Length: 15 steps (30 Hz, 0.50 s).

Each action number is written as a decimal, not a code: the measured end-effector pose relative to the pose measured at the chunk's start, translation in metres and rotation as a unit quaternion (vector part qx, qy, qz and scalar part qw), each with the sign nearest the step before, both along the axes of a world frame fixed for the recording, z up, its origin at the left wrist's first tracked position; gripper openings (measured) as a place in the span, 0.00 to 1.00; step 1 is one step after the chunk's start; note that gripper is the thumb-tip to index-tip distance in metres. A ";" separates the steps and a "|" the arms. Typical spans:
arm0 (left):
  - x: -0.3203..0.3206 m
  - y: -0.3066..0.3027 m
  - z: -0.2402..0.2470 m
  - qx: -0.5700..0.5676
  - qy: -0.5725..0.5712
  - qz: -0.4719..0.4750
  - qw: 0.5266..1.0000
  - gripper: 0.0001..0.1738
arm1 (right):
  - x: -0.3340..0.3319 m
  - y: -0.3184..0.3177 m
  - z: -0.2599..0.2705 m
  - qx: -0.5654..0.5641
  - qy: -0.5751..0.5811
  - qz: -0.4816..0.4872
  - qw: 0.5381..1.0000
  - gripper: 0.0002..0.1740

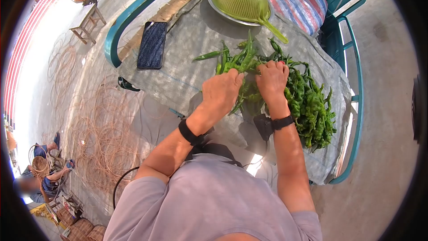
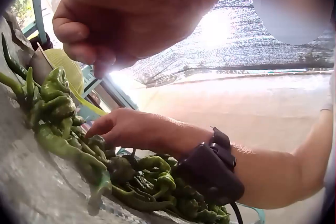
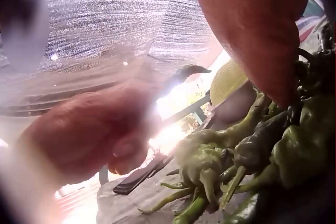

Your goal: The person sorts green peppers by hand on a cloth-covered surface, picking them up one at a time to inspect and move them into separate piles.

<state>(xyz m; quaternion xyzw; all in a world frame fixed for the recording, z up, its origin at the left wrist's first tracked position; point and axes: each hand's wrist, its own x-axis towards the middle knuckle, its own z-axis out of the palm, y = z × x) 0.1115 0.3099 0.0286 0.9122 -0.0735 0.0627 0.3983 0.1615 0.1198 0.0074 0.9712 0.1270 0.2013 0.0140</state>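
Observation:
A long green pepper point(image 3: 190, 70) sticks out from my left hand point(image 1: 222, 90), which pinches it between curled fingers above the table. My right hand point(image 1: 273, 79) reaches down to the large pile of green peppers point(image 1: 312, 111). In the left wrist view its fingers point(image 2: 102, 124) are bent down among the peppers, and I cannot tell whether they grip one. A smaller, looser group of green peppers point(image 1: 225, 58) lies just beyond my left hand. In the right wrist view, pale and dark green peppers point(image 3: 220, 166) lie close below both hands.
A metal basin point(image 1: 216, 11) with a yellow-green plastic strainer point(image 1: 240, 0) stands at the table's far side. A dark phone point(image 1: 152, 44) lies at the left. A striped bag point(image 1: 298, 2) sits behind, and a teal rail point(image 1: 356, 120) borders the covered tabletop point(image 1: 178, 85).

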 end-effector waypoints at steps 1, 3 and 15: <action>0.002 -0.001 -0.001 0.016 -0.002 0.004 1.000 0.21 | 0.003 0.003 0.000 -0.039 0.019 -0.007 0.999 0.11; 0.005 -0.001 -0.004 0.020 -0.017 0.012 1.000 0.20 | 0.010 0.004 -0.004 -0.079 0.035 0.004 0.996 0.11; 0.018 0.000 -0.038 0.043 -0.109 0.039 0.992 0.10 | 0.010 0.000 0.007 0.001 0.151 -0.042 0.988 0.17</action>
